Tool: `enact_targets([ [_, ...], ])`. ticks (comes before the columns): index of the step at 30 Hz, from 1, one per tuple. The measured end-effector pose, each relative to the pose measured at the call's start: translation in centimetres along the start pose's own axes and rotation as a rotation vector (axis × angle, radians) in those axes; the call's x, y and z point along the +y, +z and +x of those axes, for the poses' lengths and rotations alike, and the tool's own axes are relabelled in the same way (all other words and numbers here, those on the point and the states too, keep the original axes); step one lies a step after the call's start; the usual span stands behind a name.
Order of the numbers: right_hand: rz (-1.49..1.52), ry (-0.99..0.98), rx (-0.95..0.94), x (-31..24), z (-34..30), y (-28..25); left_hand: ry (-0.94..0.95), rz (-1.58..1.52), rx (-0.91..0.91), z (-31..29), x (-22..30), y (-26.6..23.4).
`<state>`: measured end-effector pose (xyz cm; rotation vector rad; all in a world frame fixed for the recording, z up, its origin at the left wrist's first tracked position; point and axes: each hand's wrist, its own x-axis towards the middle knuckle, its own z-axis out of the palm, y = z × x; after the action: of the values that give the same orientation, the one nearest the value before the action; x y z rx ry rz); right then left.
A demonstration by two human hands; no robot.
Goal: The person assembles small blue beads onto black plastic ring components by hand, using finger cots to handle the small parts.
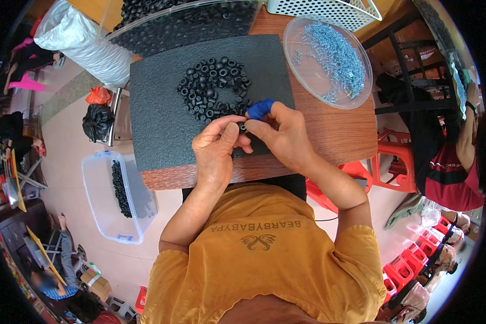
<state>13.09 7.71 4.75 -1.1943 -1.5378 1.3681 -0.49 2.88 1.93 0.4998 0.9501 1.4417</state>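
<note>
Between the fingertips of both my hands sits a small black ring-shaped part [243,128], partly hidden by the fingers. My left hand [217,141] pinches it from the left side. From the right, my right hand [282,132] closes on it, with a blue wrap [260,109] around one finger. Just beyond my hands, a loose pile of black ring-shaped parts [200,89] lies on a dark textured mat [156,124]. A round clear tray [303,70] holding many tiny bluish, shiny pieces [337,56] stands to the right of the mat.
A clear bin [200,19] of black parts and a white perforated basket [329,15] stand at the table's far side. On the floor at left are a clear box [94,189] and a white sack [81,40]. Red stools [395,162] and another person [456,167] are at right.
</note>
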Motion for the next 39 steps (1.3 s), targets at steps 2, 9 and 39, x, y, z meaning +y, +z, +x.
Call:
enact_targets([
  [2, -0.035, -0.018, -0.005, -0.4, 0.0, 0.0, 0.032, 0.019, -0.002, 0.0, -0.1, -0.2],
  [9, -0.01, -0.005, -0.029, -0.1, 0.1, -0.2, -0.006, -0.053, -0.031, 0.0, -0.3, -0.5],
  [39, -0.127, -0.154, -0.007, 0.0, -0.6, 0.5, -0.017, -0.152, -0.043, 0.1, 0.0, -0.4],
])
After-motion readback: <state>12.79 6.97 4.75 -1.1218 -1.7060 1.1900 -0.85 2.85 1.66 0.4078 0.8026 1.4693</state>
